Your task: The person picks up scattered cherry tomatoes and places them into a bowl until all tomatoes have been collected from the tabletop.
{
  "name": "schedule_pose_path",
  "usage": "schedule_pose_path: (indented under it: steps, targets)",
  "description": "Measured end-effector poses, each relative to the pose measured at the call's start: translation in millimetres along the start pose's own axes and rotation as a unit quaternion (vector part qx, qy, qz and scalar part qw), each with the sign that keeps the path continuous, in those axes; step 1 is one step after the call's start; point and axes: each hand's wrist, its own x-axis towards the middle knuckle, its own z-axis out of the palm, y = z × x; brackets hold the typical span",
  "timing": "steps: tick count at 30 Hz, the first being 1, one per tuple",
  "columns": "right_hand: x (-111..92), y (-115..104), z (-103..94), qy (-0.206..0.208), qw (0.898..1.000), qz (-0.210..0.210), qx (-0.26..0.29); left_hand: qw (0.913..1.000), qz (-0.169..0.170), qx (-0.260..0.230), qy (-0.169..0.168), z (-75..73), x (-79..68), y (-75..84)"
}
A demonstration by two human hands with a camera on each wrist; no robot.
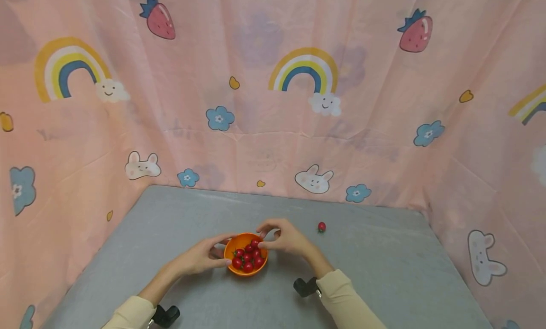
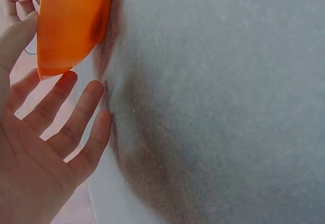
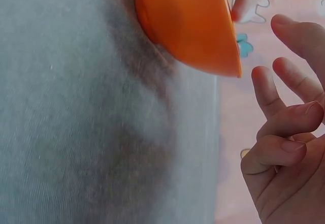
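Observation:
An orange bowl (image 1: 231,248) stands on the grey table, with several red cherry tomatoes (image 1: 248,257) in it. My left hand (image 1: 201,257) spans the bowl's left side, thumb toward the near rim and fingers toward the far one. In the left wrist view, that hand's thumb (image 2: 20,41) meets the bowl (image 2: 71,26), and its fingers are spread and nearly straight. My right hand (image 1: 285,236) is over the bowl's right rim. Its thumb and forefinger stand apart, and the right wrist view shows nothing held in its fingers (image 3: 266,92).
A single cherry tomato (image 1: 322,227) lies on the table (image 1: 384,262), to the right of and beyond my right hand. A pink printed curtain (image 1: 264,144) borders the table at the back and both sides. Each wrist carries a black device (image 1: 306,287).

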Motion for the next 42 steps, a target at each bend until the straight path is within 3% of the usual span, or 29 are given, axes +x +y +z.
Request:
schedule_pose_path:
  steps: [11,19,28,42]
  targets:
    - [-16,22,-16.8,0.032,0.999,0.0,0.0,0.9999,0.005,0.009,-0.002,-0.2,0.2,-1.7]
    - [-42,28,-33.8,0.057,0.998,0.014,-0.014,1.0,0.003,0.003,-0.003,-0.9,0.4,-1.6]
    - [-71,62,-56.9,0.083,0.996,-0.017,-0.027,1.0,-0.004,0.001,0.0,-0.8,-0.3,-1.1]
    - [-115,83,-90.2,0.134,0.99,0.029,-0.036,0.9999,-0.007,0.012,0.0,0.0,-0.1,0.9]
